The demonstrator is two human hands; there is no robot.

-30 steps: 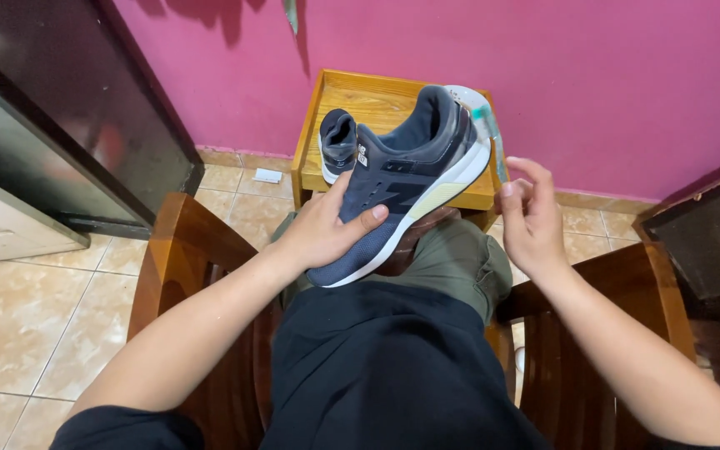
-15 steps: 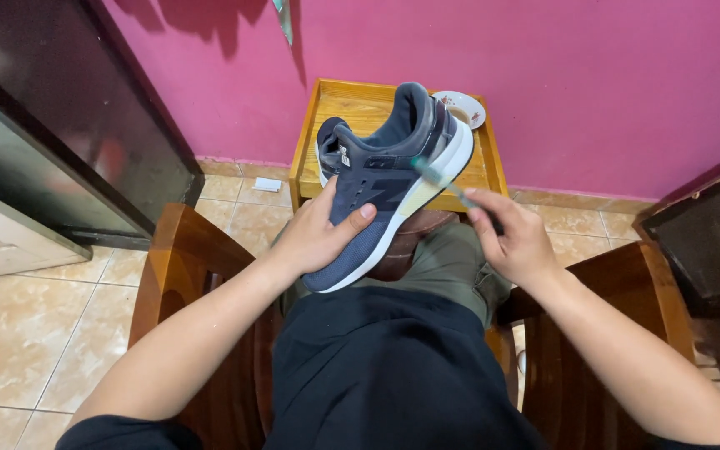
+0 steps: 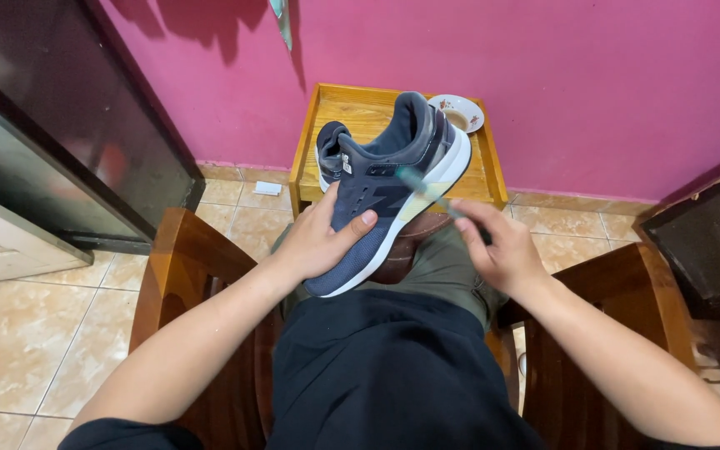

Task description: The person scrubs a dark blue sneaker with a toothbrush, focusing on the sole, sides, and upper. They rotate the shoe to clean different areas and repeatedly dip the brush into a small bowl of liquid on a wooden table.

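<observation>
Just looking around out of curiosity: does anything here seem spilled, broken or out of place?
Nothing looks spilled or broken. The left hand holds a dark blue sneaker tilted over the lap while the right hand points a blurred, brush-like tool at its white sole. One small oddity: a saucer hangs slightly over the corner of the wooden stool.

Single head-worn camera looks steeply down, close over the lap, facing the wall.

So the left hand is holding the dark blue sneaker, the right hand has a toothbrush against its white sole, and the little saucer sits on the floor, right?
Not quite. The head view shows the saucer on the back corner of the small wooden table, not on the floor. The rest holds: the left hand steadies the dark blue sneaker while the right hand holds a toothbrush against its white sole.
</observation>
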